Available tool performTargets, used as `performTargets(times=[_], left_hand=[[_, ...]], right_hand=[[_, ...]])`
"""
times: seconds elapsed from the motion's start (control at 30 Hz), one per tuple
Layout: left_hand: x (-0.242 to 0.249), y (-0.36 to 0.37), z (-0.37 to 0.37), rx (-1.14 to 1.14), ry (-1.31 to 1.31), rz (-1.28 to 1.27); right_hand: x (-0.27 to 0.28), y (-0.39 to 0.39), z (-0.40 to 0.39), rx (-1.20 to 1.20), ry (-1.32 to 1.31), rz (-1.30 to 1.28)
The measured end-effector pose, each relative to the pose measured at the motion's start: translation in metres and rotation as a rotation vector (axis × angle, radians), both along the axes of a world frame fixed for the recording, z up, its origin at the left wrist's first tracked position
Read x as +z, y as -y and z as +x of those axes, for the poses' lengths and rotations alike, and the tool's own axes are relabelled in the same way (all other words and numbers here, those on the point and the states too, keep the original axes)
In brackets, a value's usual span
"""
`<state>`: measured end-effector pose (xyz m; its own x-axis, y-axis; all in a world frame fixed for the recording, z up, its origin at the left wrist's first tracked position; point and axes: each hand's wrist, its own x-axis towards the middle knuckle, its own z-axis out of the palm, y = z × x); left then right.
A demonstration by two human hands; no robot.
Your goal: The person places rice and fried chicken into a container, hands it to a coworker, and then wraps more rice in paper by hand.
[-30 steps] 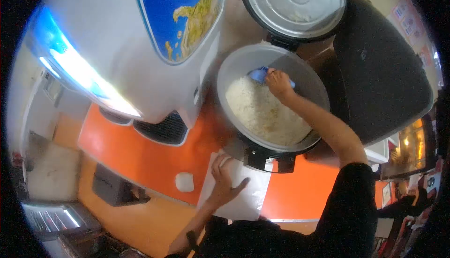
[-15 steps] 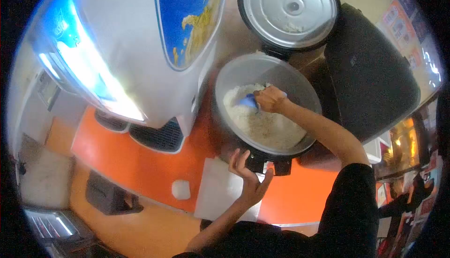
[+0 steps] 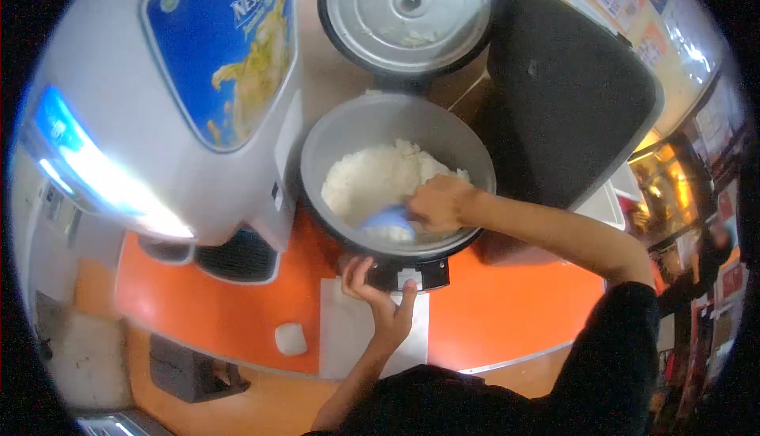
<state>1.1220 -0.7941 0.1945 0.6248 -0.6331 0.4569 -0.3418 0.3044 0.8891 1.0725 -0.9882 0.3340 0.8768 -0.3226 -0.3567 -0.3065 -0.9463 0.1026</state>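
My right hand (image 3: 443, 203) is closed round a blue rice paddle (image 3: 385, 219), low inside the pot of a rice cooker (image 3: 315, 151). White rice (image 3: 366, 176) lies in the pot, heaped toward the far side, and some sits on the paddle's blade. My left hand (image 3: 381, 301) grips the black front panel (image 3: 427, 275) of the cooker, thumb at the pale switch and fingers to its left. Behind the pot, the cooker's round metal lid (image 3: 372, 5) stands raised, with bits of rice stuck to it.
A drinks dispenser (image 3: 229, 111) with a lit front stands at the left. To the right is a large black lid (image 3: 570, 88) over a bin. The orange counter (image 3: 507, 309) carries a white sheet (image 3: 336, 341) and a small white object (image 3: 290, 339).
My right hand has drawn the paddle from the pot's far left toward its near side, and rice now shows on the blade. The view has shifted; my left hand stays at the panel.
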Motion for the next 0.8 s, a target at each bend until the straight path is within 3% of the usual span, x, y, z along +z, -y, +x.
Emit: performTargets(times=[0.13,0.23,0.33,0.43,0.53,0.67,0.8], left_hand=[[-0.002,-0.001,0.002,0.008,0.012,0.041],[-0.005,0.000,-0.001,0.007,-0.025,0.022],[-0.006,0.000,-0.001,0.024,-0.025,0.049],[-0.014,-0.002,0.000,-0.010,-0.116,0.049],[-0.010,-0.002,0.001,0.020,-0.021,0.051],[-0.006,0.001,0.001,0.024,-0.030,0.011],[-0.009,-0.002,0.000,0.018,-0.007,0.066]], right_hand=[[0.024,0.034,-0.017,-0.141,0.107,0.069],[0.021,0.056,0.018,-0.179,0.042,-0.175],[-0.095,0.058,0.050,-0.006,0.310,-0.785],[-0.121,0.061,0.076,0.008,0.313,-0.878],[-0.096,0.099,0.075,0.006,0.175,-0.251],[-0.089,0.111,0.065,-0.023,0.013,-0.067],[-0.055,0.055,0.046,0.052,-0.033,0.019]])
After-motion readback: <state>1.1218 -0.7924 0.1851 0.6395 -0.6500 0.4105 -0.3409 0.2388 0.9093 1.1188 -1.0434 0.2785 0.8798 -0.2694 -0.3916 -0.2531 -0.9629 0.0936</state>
